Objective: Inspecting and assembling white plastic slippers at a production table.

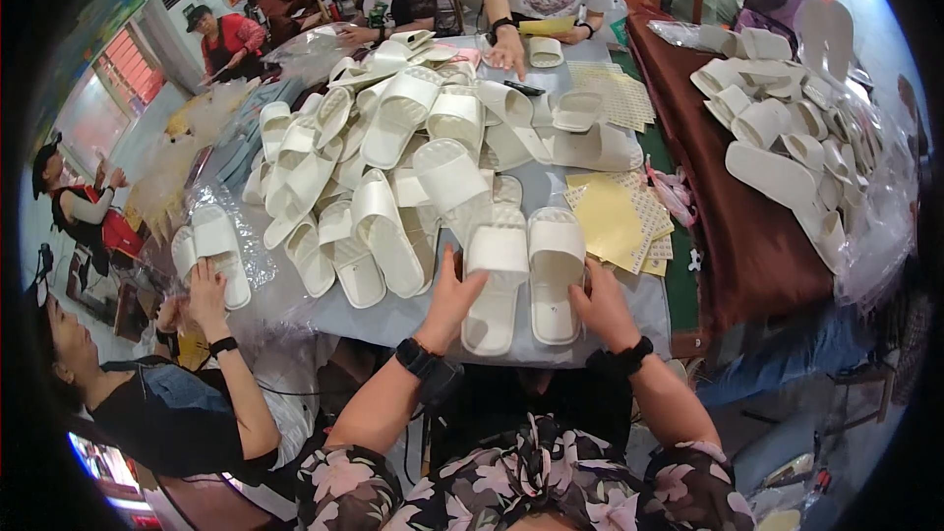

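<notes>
A pair of white open-toe slippers lies before me at the table's near edge, toes pointing away. My left hand is at the outer edge of the left slipper, its thumb against the side and its fingers pointing forward. On the other side, my right hand holds the outer edge of the right slipper, thumb at the rim. The two slippers stand close side by side. Just beyond them, more white slippers are heaped in a large pile.
Yellow sticker sheets lie to the right. More slippers rest on brown cloth and clear plastic. A co-worker at left handles a slipper; another across the table reaches in beside a dark, narrow object.
</notes>
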A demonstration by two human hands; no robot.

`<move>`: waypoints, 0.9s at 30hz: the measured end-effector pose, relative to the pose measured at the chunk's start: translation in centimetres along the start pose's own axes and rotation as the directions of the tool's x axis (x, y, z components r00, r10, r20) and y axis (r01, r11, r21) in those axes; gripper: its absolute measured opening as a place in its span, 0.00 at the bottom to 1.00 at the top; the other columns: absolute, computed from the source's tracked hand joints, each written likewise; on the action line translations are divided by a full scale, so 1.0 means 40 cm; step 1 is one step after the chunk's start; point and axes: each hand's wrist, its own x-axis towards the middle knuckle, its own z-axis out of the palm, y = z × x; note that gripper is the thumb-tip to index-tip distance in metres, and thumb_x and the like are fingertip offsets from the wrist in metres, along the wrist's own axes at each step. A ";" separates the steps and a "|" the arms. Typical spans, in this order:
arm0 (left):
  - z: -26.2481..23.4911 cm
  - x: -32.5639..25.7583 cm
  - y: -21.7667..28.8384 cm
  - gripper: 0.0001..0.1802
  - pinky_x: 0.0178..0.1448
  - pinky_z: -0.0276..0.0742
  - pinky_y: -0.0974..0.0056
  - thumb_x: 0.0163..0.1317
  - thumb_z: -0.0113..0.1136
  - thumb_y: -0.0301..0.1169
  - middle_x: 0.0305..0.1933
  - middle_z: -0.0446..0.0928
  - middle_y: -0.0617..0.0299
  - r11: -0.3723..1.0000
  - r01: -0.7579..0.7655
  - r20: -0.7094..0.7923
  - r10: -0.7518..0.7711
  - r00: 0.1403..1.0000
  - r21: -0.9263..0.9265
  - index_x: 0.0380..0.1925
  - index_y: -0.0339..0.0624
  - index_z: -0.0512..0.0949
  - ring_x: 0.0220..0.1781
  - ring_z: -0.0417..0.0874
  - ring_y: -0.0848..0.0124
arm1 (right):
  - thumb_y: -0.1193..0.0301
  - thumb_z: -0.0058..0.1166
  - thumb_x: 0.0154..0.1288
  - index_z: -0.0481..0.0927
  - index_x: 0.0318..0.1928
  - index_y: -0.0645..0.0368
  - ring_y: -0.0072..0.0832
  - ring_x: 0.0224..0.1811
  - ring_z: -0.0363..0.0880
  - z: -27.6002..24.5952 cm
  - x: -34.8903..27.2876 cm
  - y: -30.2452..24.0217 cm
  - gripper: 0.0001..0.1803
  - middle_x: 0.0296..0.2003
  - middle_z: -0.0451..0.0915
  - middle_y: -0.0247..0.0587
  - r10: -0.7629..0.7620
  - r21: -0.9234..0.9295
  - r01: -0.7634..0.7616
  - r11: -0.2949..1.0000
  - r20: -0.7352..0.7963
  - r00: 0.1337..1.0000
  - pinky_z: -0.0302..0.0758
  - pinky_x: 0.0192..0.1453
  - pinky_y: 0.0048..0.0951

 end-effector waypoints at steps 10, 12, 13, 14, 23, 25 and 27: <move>-0.007 0.188 0.012 0.18 0.48 0.76 0.63 0.65 0.56 0.32 0.44 0.82 0.54 0.997 0.033 -0.305 -0.011 0.952 0.066 0.51 0.30 0.75 0.43 0.82 0.65 | 0.77 0.57 0.60 0.75 0.54 0.65 0.33 0.35 0.77 0.038 -0.036 0.055 0.19 0.36 0.76 0.44 -0.101 0.162 0.131 0.978 -0.181 0.978 0.75 0.39 0.31; 0.002 0.185 0.031 0.17 0.45 0.76 0.60 0.65 0.56 0.33 0.41 0.81 0.50 0.963 -0.057 -0.374 0.156 0.914 0.264 0.48 0.29 0.76 0.40 0.82 0.60 | 0.78 0.57 0.60 0.76 0.52 0.64 0.35 0.34 0.77 0.040 -0.039 0.053 0.18 0.36 0.76 0.44 -0.038 0.220 0.075 0.973 -0.165 0.986 0.75 0.37 0.32; 0.005 0.176 0.047 0.16 0.43 0.76 0.57 0.64 0.57 0.33 0.39 0.81 0.45 0.882 -0.113 -0.391 0.314 0.865 0.458 0.45 0.29 0.77 0.37 0.82 0.55 | 0.78 0.57 0.60 0.76 0.52 0.64 0.35 0.34 0.77 0.040 -0.040 0.053 0.18 0.36 0.76 0.44 -0.049 0.222 0.084 0.971 -0.158 0.986 0.75 0.37 0.32; 0.002 0.165 0.064 0.16 0.42 0.76 0.55 0.65 0.55 0.33 0.36 0.80 0.43 0.822 -0.207 -0.373 0.446 0.814 0.530 0.45 0.30 0.77 0.36 0.81 0.49 | 0.78 0.57 0.60 0.76 0.52 0.64 0.33 0.33 0.77 0.041 -0.041 0.054 0.17 0.35 0.76 0.43 -0.034 0.229 0.069 0.971 -0.153 0.988 0.75 0.36 0.31; -0.211 0.059 0.136 0.14 0.38 0.74 0.62 0.64 0.56 0.32 0.29 0.79 0.53 0.849 -0.253 -0.448 0.472 0.760 0.464 0.42 0.31 0.79 0.30 0.78 0.65 | 0.80 0.54 0.63 0.76 0.51 0.65 0.24 0.28 0.76 0.028 -0.043 0.031 0.15 0.33 0.77 0.39 0.005 0.338 0.048 0.940 -0.153 0.988 0.74 0.33 0.26; -0.260 0.035 0.138 0.14 0.38 0.74 0.62 0.63 0.57 0.32 0.28 0.78 0.55 0.874 -0.214 -0.456 0.419 0.785 0.436 0.41 0.31 0.79 0.29 0.78 0.66 | 0.80 0.53 0.64 0.77 0.52 0.66 0.21 0.27 0.75 0.031 -0.041 0.040 0.15 0.32 0.77 0.36 -0.015 0.335 0.071 0.940 -0.167 0.986 0.74 0.32 0.24; -0.286 0.011 0.147 0.14 0.38 0.74 0.63 0.61 0.59 0.33 0.29 0.78 0.57 0.813 -0.091 -0.485 0.428 0.762 0.575 0.39 0.31 0.80 0.29 0.77 0.67 | 0.80 0.52 0.64 0.77 0.52 0.66 0.21 0.28 0.75 0.034 -0.039 0.045 0.15 0.32 0.78 0.37 -0.012 0.306 0.064 0.950 -0.167 0.986 0.74 0.32 0.24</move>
